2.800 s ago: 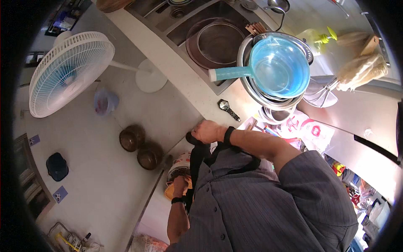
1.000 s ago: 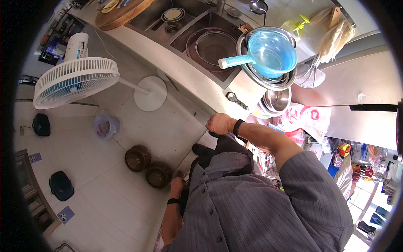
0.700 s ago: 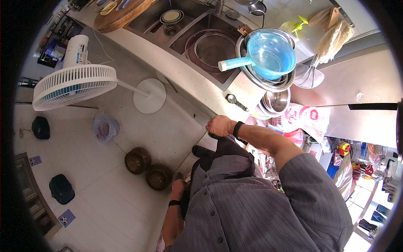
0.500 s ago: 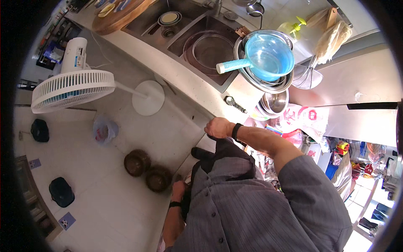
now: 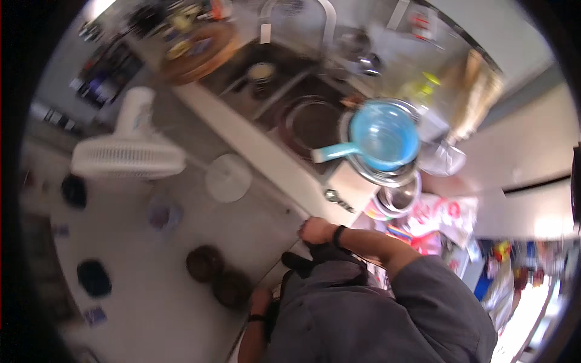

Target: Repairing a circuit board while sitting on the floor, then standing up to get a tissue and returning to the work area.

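Note:
My right hand (image 5: 318, 231) is curled closed just below the corner of the pale counter (image 5: 357, 181), with a dark band round the wrist. Dark cloth (image 5: 322, 251) shows right beneath its fingers; what they hold, if anything, is hidden. Low beside my body hangs my left hand (image 5: 261, 300), its fingers smeared by motion. A wristwatch (image 5: 339, 201) lies on the counter, a little beyond my right hand. Farther off, a light-blue long-handled dipper (image 5: 387, 136) rests on stacked metal basins (image 5: 399, 179).
A double sink (image 5: 272, 100) with a curved faucet (image 5: 330, 24) is set in the counter. The round wooden board (image 5: 187, 72) holds food pieces. On the floor side are a white fan (image 5: 127, 158), a waste bin (image 5: 164, 216) and two brown pots (image 5: 204, 264).
The view has tilted up and swung left, so the scene sits lower and the faucet now shows. The picture is more blurred. My right hand stays curled by the counter corner.

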Demonstrator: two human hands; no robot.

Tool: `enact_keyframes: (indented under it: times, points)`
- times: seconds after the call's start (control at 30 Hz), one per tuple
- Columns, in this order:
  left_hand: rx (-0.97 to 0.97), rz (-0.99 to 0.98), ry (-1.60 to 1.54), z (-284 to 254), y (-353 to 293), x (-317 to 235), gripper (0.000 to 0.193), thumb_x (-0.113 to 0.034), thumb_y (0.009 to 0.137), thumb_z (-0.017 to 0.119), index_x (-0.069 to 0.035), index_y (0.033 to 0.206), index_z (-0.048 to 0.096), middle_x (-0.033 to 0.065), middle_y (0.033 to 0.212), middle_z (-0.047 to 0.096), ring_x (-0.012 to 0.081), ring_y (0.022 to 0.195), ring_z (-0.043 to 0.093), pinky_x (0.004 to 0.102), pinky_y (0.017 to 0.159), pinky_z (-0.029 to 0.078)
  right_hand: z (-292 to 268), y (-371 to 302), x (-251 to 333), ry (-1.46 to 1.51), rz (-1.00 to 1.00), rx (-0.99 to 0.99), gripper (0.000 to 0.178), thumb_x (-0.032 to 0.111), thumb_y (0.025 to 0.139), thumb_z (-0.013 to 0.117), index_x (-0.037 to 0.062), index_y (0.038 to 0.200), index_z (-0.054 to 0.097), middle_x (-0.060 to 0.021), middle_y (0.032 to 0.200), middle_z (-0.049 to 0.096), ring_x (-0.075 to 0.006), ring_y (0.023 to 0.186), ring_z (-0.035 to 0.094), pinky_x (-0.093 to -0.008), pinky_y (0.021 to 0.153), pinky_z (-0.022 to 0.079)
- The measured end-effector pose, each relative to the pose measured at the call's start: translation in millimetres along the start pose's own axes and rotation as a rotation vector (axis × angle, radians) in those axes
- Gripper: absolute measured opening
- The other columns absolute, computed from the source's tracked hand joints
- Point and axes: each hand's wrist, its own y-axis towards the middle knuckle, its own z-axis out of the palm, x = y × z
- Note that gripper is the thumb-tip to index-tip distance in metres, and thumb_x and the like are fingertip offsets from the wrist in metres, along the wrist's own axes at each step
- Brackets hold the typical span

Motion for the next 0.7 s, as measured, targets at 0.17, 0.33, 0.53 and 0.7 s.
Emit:
enact_keyframes:
  times: [0.17, 0.33, 0.53, 0.7]
  points:
    - [-0.065, -0.084, -0.005, -17.7, -22.1, -9.2, 0.015, -0.017, 0.080, 0.066, -0.005, 0.076, 0.074, 0.0202, 0.083, 0.069, 0.0385, 0.084, 0.069, 0.0500, 0.075, 0.055, -3.0, 5.9, -0.6, -0.022, -0.106, -0.006, 0.024, 0.020, 0.088, 0.056, 0.0048, 0.104, 0.065, -0.0151, 0.099, 0.069, -0.0323, 0.095, 0.070, -0.0455, 0.080, 0.057]
    - [-0.162, -0.232, -0.121, -30.2, -57.0, -6.2, 0.014, -0.015, 0.079, 0.065, -0.003, 0.076, 0.073, 0.0230, 0.084, 0.070, 0.0415, 0.086, 0.069, 0.0511, 0.077, 0.056, -14.8, 9.9, 11.2, -0.055, -0.137, 0.036, 0.020, 0.019, 0.088, 0.056, 0.0047, 0.097, 0.066, -0.0156, 0.092, 0.071, -0.0326, 0.086, 0.071, -0.0445, 0.073, 0.057]
    - [-0.130, -0.391, -0.268, -4.5, -78.9, 27.0, 0.018, -0.014, 0.081, 0.061, 0.001, 0.082, 0.072, 0.0248, 0.089, 0.070, 0.0427, 0.092, 0.068, 0.0524, 0.081, 0.055, -4.6, 28.1, 17.3, -0.027, -0.119, 0.219, 0.029, 0.031, 0.093, 0.058, 0.0043, 0.091, 0.067, -0.0189, 0.085, 0.072, -0.0387, 0.077, 0.071, -0.0512, 0.069, 0.056]
    - [-0.091, -0.408, -0.314, 10.2, -76.0, 66.1, 0.021, -0.014, 0.083, 0.058, 0.001, 0.088, 0.071, 0.0251, 0.094, 0.070, 0.0425, 0.089, 0.068, 0.0527, 0.080, 0.055, -10.6, 90.1, 38.0, -0.005, -0.115, 0.320, 0.036, 0.037, 0.095, 0.057, 0.0027, 0.096, 0.069, -0.0216, 0.088, 0.072, -0.0417, 0.088, 0.070, -0.0538, 0.078, 0.055]
